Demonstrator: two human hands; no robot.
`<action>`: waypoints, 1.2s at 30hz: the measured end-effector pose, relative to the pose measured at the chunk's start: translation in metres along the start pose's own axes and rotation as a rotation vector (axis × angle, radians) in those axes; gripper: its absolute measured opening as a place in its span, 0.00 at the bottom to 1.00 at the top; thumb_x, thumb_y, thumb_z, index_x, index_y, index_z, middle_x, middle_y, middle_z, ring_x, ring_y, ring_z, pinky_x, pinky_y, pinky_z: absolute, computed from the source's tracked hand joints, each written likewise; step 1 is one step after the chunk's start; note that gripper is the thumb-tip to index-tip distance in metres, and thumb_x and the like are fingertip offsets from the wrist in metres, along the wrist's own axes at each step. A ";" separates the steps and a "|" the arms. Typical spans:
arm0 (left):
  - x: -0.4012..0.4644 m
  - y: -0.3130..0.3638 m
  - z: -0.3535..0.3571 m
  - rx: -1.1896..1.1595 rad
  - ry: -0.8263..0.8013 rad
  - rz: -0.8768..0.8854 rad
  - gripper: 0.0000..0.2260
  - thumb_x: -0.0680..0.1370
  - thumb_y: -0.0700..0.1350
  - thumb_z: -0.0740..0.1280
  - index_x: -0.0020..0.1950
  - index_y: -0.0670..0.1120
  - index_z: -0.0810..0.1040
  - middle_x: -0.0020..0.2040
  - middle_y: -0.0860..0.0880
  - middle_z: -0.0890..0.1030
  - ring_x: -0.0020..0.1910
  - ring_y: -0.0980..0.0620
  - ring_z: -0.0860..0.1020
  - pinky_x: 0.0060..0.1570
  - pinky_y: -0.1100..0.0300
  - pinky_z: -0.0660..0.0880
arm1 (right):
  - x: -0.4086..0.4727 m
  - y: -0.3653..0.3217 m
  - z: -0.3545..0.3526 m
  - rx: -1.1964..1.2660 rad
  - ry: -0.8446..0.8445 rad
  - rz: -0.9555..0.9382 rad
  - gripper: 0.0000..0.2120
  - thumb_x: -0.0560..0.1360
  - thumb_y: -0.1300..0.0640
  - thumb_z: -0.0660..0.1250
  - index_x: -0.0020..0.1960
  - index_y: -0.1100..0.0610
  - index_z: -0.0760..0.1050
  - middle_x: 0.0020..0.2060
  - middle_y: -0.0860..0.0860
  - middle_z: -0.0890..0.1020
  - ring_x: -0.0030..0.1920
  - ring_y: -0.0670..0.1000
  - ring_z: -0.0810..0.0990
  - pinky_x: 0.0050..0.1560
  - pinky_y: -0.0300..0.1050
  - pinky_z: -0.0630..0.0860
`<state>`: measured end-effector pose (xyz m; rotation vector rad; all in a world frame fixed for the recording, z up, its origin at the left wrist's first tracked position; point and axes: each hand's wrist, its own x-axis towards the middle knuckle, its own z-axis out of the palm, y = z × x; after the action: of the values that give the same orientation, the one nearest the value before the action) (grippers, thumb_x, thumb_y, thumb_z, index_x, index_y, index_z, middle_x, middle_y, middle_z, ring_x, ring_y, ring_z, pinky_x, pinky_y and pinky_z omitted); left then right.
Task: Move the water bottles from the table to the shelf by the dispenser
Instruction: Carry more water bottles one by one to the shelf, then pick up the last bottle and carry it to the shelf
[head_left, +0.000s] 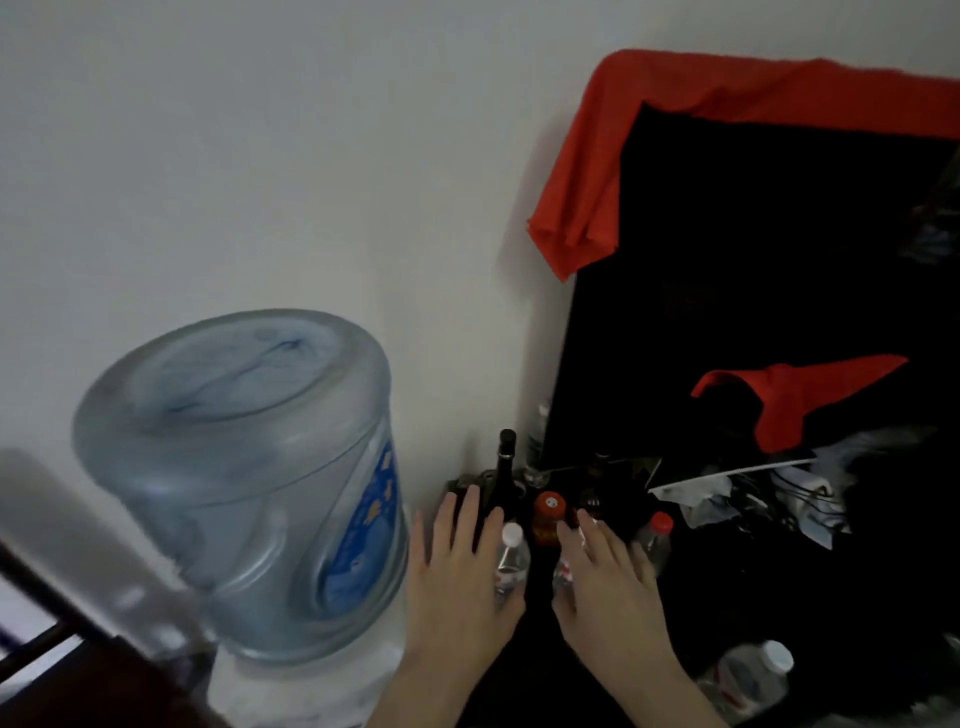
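Observation:
My left hand (460, 571) hovers with its fingers spread straight beside a clear water bottle with a white cap (511, 564). That bottle stands upright on the dark shelf (597, 670), touching the gap between thumb and forefinger. My right hand (605, 577) is flat too, fingers apart, partly covering a second clear bottle with a red label (563, 571). A red-capped water bottle (655, 540) stands just right of that hand. Another white-capped bottle (748, 680) is at the lower right. The dispenser's big blue jug (244, 478) is to the left.
Behind the hands stand a dark glass bottle (505, 473), an orange-lidded jar (548, 517) and a clear bottle (536, 441) by the wall. Black and red cloth (727, 208) hangs at the right over crumpled papers and cables (753, 493). A blurred dark bar (78, 587) crosses the lower left.

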<state>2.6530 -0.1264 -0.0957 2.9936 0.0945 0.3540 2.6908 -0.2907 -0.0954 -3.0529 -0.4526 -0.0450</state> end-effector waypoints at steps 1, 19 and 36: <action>-0.010 -0.006 -0.003 0.005 0.003 -0.015 0.39 0.56 0.61 0.77 0.64 0.49 0.77 0.67 0.43 0.79 0.67 0.41 0.76 0.66 0.40 0.61 | -0.005 -0.010 -0.002 -0.002 0.010 -0.015 0.35 0.64 0.46 0.76 0.69 0.49 0.74 0.70 0.52 0.75 0.69 0.53 0.74 0.65 0.59 0.72; -0.148 -0.073 -0.052 0.161 0.258 -0.544 0.32 0.71 0.62 0.64 0.71 0.49 0.74 0.78 0.43 0.66 0.73 0.40 0.70 0.67 0.41 0.71 | -0.048 -0.119 -0.030 0.133 0.200 -0.663 0.36 0.63 0.52 0.76 0.70 0.53 0.73 0.69 0.55 0.76 0.67 0.56 0.76 0.61 0.62 0.75; -0.361 -0.012 -0.139 0.415 0.288 -1.295 0.33 0.75 0.60 0.69 0.77 0.50 0.64 0.81 0.44 0.58 0.79 0.42 0.60 0.74 0.42 0.61 | -0.199 -0.239 -0.051 0.375 0.101 -1.413 0.31 0.74 0.50 0.66 0.76 0.53 0.64 0.76 0.55 0.65 0.76 0.56 0.64 0.72 0.64 0.64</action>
<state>2.2693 -0.1259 -0.0457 2.4390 2.1324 0.5882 2.4300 -0.1224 -0.0397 -1.7877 -2.1056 -0.1378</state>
